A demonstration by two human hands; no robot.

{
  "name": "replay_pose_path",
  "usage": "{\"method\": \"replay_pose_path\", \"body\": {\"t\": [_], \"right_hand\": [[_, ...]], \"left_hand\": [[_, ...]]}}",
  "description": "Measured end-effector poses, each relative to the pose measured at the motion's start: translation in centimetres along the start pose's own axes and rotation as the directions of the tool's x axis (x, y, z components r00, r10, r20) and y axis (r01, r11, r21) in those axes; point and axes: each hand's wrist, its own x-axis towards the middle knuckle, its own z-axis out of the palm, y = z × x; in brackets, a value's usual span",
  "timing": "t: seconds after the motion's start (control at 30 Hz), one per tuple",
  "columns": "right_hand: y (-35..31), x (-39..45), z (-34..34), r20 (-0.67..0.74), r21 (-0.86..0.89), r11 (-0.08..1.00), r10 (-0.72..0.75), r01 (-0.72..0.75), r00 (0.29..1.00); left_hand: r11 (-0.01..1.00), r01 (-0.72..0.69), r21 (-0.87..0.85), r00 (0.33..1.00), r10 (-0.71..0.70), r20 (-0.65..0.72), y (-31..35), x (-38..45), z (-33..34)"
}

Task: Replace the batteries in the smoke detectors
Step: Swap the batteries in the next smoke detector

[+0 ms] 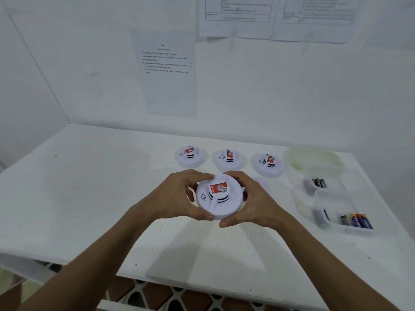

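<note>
A round white smoke detector (221,204) with a red label on its raised middle is held above the white table (89,187). My left hand (179,196) grips its left rim and my right hand (251,200) grips its right rim, thumbs at the near edge. Three more white smoke detectors stand in a row behind: left (189,156), middle (228,159), right (268,164). A clear tray (323,224) at the right holds several batteries (357,219). A second clear tray (308,184) behind it holds a few dark batteries (319,182).
A clear lidded container (312,159) sits at the back right. Printed paper sheets (168,72) hang on the white wall behind the table. The table's near edge (179,281) runs below my forearms, with patterned floor beneath.
</note>
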Motion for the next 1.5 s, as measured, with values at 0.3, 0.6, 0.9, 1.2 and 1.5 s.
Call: {"method": "replay_pose_path", "body": {"t": [0.3,0.6,0.9,1.2,1.5], "right_hand": [[-0.2,0.5,0.8,0.012,-0.016,1.0,0.009,-0.009,1.0],[0.0,0.8,1.4,0.004,-0.046,0.998,0.03,-0.03,1.0],[0.3,0.7,0.8,-0.002,-0.036,0.999,0.033,-0.033,0.999],[1.2,1.4,0.9,-0.038,-0.009,0.999,0.04,-0.041,0.998],[2.5,2.3,2.4,-0.057,-0.023,0.997,0.076,-0.078,0.995]], "left_hand": [[1.0,-0.012,0.027,1.0,0.012,0.004,-0.8,-0.2,-0.7],[0.999,-0.005,0.053,1.0,0.004,0.018,-1.3,-0.2,-1.1],[0.998,0.002,0.058,0.999,-0.005,0.044,-1.3,0.6,-0.8],[0.998,0.067,-0.015,0.997,-0.066,0.043,-2.2,1.1,-0.6],[0.995,0.103,-0.012,0.992,-0.102,0.07,-3.8,1.3,-0.8]]}}
